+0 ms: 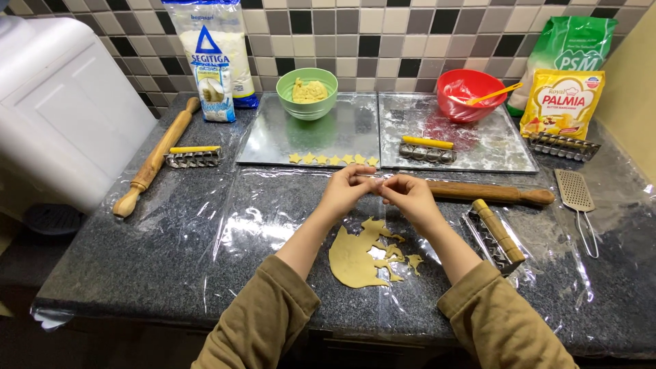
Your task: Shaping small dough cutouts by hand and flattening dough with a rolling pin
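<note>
My left hand (pixel 346 190) and my right hand (pixel 408 196) meet fingertip to fingertip above the counter, pinching something small between them that is too hidden to name. Just below them lies a flat sheet of yellow dough (pixel 355 258) with star shapes cut out of its right side and loose scraps beside it. A row of several cut dough stars (pixel 333 159) lines the front edge of the left metal tray (pixel 273 140), just beyond my hands. A wooden rolling pin (pixel 495 194) lies behind my right hand.
A green bowl of dough (pixel 307 92) sits on the left tray, a red bowl with a yellow spatula (pixel 468 93) on the right tray (pixel 499 147). Metal cutters (pixel 194 157) (pixel 427 150) (pixel 564 145) (pixel 497 236), a second rolling pin (pixel 156 158), a grater (pixel 577 198), flour bags and a margarine pack (pixel 562 102) surround them.
</note>
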